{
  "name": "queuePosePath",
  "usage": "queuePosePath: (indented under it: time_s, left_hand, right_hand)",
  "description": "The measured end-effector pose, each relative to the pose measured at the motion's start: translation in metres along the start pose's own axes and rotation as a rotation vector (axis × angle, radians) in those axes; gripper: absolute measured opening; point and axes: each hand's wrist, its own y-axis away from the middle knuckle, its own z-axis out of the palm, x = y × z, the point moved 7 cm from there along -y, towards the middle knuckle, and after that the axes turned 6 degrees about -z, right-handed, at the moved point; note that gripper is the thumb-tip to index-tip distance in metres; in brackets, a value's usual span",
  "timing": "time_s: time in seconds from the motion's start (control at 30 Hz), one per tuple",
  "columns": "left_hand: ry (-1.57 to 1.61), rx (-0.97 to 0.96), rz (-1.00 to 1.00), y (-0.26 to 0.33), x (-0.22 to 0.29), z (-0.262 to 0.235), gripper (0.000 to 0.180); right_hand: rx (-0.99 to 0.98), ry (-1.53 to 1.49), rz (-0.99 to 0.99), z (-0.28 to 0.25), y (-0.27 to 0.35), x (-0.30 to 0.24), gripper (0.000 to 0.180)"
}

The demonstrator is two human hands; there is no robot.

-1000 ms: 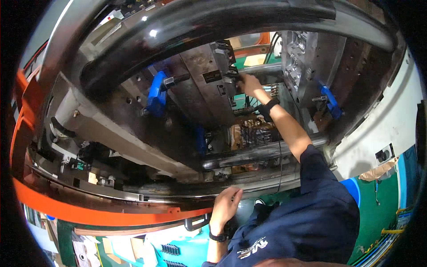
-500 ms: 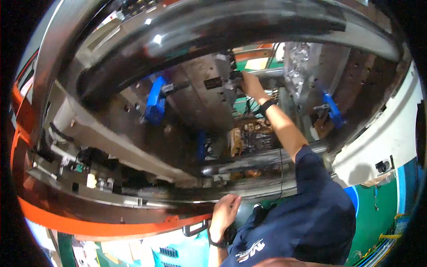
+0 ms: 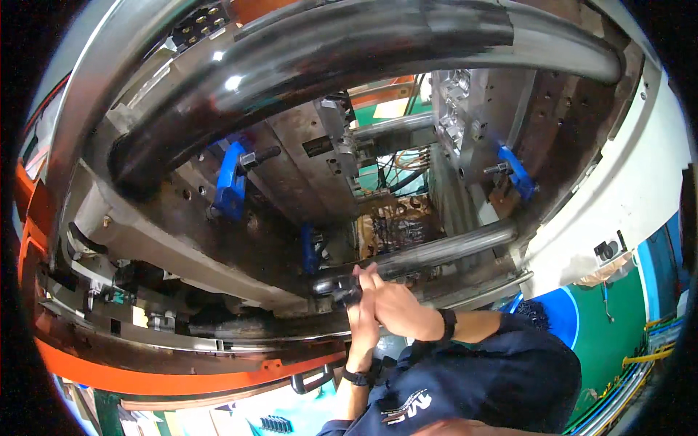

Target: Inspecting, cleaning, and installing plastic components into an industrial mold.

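Observation:
My hands have come together in front of the lower steel bar (image 3: 465, 243) of an injection moulding machine. A small black part (image 3: 347, 292), its shape hard to make out, is at their fingertips. My left hand (image 3: 361, 323) is closed around its near side. From the right my right hand (image 3: 403, 311) meets it, fingers pressed together at the part and partly covering the left fingers. Beyond them stand the left mould half (image 3: 291, 156) and the right mould half (image 3: 458, 123), with a gap between. Blue clamps (image 3: 232, 182) are bolted at the mould's sides.
A thick dark bar (image 3: 349, 54) arches across the top. An orange frame edge (image 3: 189, 381) and a black handle (image 3: 311, 381) lie near my left arm. A white panel (image 3: 582, 225) borders the right. A blue bin (image 3: 567, 312) with black pieces stands beside my right elbow.
My right hand has come back from the left mould half down to my left hand. My left hand has risen slightly. The black part now shows between them.

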Motion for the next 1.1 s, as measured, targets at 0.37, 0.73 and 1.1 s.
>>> queuePosePath:
  time_s: [0.37, 0.73, 1.1]
  left_hand:
    - [-0.035, -0.133, -0.257, 0.037, -0.035, -0.025, 0.021]
    - [-0.002, 0.06, -0.425, 0.11, -0.093, -0.083, 0.02]
    - [-0.031, 0.144, -0.417, 0.127, -0.104, -0.079, 0.016]
  right_hand:
    - [0.203, -0.074, 0.019, -0.194, -0.136, 0.105, 0.035]
    - [0.432, 0.14, -0.033, -0.198, -0.238, 0.2, 0.036]
    - [0.432, -0.321, -0.04, -0.2, -0.273, 0.222, 0.018]
